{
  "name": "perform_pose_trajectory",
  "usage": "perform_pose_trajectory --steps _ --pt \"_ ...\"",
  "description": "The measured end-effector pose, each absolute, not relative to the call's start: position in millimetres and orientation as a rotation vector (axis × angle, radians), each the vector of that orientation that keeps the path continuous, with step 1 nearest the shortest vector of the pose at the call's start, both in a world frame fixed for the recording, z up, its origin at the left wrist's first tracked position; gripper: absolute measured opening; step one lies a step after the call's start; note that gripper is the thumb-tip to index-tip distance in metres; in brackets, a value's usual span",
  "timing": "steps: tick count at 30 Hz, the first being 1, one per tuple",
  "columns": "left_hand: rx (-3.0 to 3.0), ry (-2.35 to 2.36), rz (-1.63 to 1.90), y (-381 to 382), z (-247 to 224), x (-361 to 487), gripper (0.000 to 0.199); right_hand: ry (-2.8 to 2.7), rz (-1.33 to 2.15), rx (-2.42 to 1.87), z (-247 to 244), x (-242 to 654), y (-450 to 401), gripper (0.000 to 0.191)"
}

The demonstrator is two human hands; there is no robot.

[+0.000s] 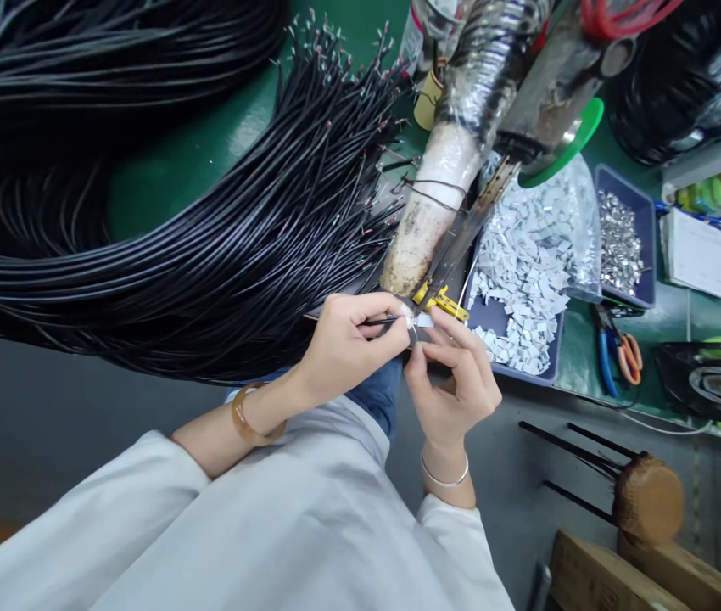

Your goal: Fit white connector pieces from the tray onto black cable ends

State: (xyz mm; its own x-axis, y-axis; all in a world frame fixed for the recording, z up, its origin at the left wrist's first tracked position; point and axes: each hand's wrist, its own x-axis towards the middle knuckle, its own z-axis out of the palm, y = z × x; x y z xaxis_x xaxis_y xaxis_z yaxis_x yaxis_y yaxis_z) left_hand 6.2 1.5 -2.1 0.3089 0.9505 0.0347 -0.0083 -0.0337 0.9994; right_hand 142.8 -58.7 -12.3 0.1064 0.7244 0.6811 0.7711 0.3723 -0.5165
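Note:
My left hand (344,344) pinches the end of a black cable (381,321), its fingertips near the tip of a soldering tool. Close beside it, my right hand (453,373) has thumb and fingers pressed together around a thin wire (416,333). A small pale piece (424,321) shows between the two hands. Just behind the fingertips is a yellow clip (442,302). Many black cables (259,212) with stripped coloured ends fan out on the green table (214,140) to the left.
A white tube (427,208) and metal arm (484,199) slant down towards my hands. To the right stand a tray of pale pieces (526,318), a bin of metal parts (620,242), and pliers (615,352). A stool (650,499) and cardboard boxes (608,577) are below.

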Motion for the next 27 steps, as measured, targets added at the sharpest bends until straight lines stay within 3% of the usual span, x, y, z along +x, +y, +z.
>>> perform_pose_trajectory --steps 10,13,16,20,24,27 --pt "1.415 0.901 0.887 -2 -4 1 0.015 -1.536 0.042 -1.347 -10 152 -65 0.014" --pt "1.671 0.748 0.742 -7 -3 -8 0.016 -1.355 -0.124 -1.273 -3 161 -70 0.007" --pt "1.857 0.643 0.776 -10 -6 -19 0.014 -1.212 -0.352 -1.473 5 182 -72 0.008" --pt "2.110 1.111 1.119 -3 -10 -28 0.021 -1.459 -0.298 -1.967 8 226 -61 0.012" --pt "2.379 1.435 0.821 14 -14 -27 0.022 -1.678 -0.242 -2.126 2 259 -39 0.009" --pt "2.178 1.459 0.988 25 -17 -26 0.015 -1.788 -0.254 -2.204 0 267 -27 0.011"
